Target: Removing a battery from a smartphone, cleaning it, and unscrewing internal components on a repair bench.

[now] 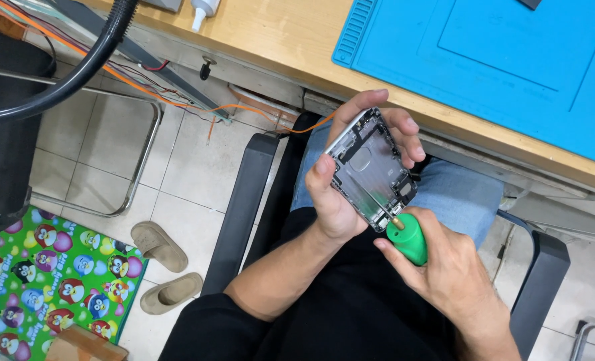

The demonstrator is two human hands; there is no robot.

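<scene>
Centre of the frame, over the lap: left hand (341,184) clamped around an opened phone housing (371,170), thumb pressed along its left edge, fingers curled over the upper right edge. Housing tilted, silver-grey, inner side facing up, small components lining its rim, a round cut-out near the middle. Just below and to the right: right hand (444,264) closed around a green screwdriver handle (407,239), metal tip touching the lower corner of the housing. Hands close together, joined only through tool and housing, not touching each other. Black sleeves and black shirt filling the lower centre; blue jeans (458,194) visible beneath the hands. Black chair armrests to either side, one (240,210) running from centre down to the left, another (541,281) at lower right. Upper right of the frame: blue work mat (511,53) lying on a wooden desk (297,33), desk edge crossing diagonally. Top centre: small white bottle (204,12) standing at the desk's edge. Upper left: thick black hose (77,67) curving across, orange wire (143,90) and thinner cables trailing under the desk. Left side: metal chair frame (140,154) on pale floor tiles. Lower left: colourful cartoon-print mat (50,281), with a pair of tan slippers (160,264) just beside it.
</scene>
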